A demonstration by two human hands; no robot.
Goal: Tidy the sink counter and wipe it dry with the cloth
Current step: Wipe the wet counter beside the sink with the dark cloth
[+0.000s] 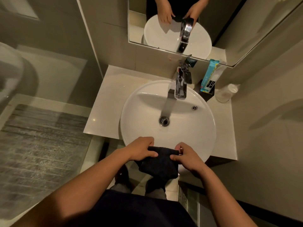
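A dark cloth (159, 163) hangs bunched at the near rim of the round white sink (188, 133). My left hand (141, 149) grips its left top edge and my right hand (185, 156) pinches its right top edge. Both hands are just in front of the basin, over its front lip. The beige counter (106, 104) lies to the left and right of the basin, with small water drops on the left part. The cloth's lower part covers part of the basin front.
A chrome faucet (180, 84) stands at the back of the sink. A light blue packet (209, 76) in a dark holder and an upturned clear glass (227, 94) sit on the back right counter. A mirror (229, 22) is above, and a glass shower wall (41, 112) is left.
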